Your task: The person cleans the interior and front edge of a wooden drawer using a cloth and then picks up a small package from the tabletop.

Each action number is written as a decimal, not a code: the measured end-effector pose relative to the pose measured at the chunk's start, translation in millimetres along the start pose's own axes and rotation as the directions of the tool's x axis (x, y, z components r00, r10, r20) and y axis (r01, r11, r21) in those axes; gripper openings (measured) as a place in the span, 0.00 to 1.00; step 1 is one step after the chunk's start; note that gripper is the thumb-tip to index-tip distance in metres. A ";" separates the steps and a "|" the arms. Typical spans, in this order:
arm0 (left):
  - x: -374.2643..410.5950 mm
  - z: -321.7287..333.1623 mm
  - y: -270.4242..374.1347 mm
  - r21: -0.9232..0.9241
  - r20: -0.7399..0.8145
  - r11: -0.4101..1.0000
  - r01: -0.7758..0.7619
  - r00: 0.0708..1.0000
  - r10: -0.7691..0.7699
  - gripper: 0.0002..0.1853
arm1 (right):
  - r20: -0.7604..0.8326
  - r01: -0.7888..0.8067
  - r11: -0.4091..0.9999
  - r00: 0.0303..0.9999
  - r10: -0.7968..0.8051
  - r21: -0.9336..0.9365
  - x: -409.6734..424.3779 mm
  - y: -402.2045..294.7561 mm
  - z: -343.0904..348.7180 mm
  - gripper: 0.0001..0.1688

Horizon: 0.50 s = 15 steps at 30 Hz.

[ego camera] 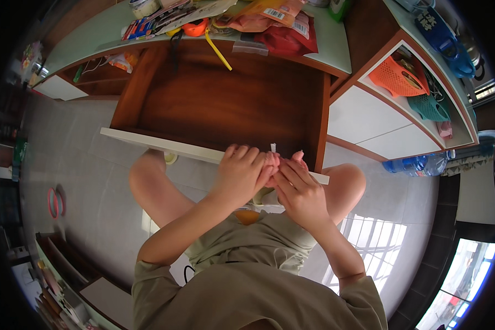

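Observation:
A crumpled pink cloth (273, 160) with a small white tag is bunched between my two hands. My left hand (240, 169) grips its left part, fingers curled over the top. Around the right part of the cloth closes my right hand (302, 189). Both hands are at the white front panel (165, 143) of a pulled-out wooden drawer (227, 99), near its right end. The brown drawer bottom shows bare wood. Part of the cloth is hidden under my fingers.
Above the drawer, a glass-topped desk (332, 49) carries snack packages (264, 16), an orange tape measure (195, 27) and pens. A yellow strap (218, 51) hangs over the drawer. Orange (396, 78) and teal baskets (429, 108) sit in a right-hand shelf; blue-tinted bottles (420, 164) lie on the floor.

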<state>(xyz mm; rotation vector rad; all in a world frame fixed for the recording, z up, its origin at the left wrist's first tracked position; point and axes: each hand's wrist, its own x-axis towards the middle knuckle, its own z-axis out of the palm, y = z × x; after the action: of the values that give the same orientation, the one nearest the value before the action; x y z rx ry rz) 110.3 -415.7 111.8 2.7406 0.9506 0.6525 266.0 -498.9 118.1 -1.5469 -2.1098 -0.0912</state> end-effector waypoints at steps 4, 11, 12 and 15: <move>-11.0 -7.5 -6.6 0.161 -0.086 0.987 -0.006 0.996 0.020 0.12 | -0.050 0.037 0.999 0.998 -0.039 -0.035 9.6 -9.7 12.7 0.13; -20.9 -13.7 -18.0 0.215 -0.081 0.977 0.014 0.997 0.003 0.15 | -0.081 0.050 0.999 0.995 -0.051 -0.016 17.1 -17.4 25.8 0.13; -22.5 -14.9 -20.7 0.192 -0.058 0.981 0.030 0.998 -0.019 0.16 | -0.080 0.053 0.998 0.995 -0.054 -0.018 18.5 -18.7 27.9 0.14; -29.5 -19.8 -32.2 0.161 -0.028 0.985 0.062 0.998 -0.058 0.17 | -0.089 0.067 0.998 0.994 -0.068 -0.017 29.3 -27.1 34.7 0.15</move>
<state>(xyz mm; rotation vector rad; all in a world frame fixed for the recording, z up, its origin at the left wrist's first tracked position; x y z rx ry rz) 62.9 -408.5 109.7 2.8361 1.1339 0.6243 222.4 -470.6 107.6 -1.4526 -2.0951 -0.1956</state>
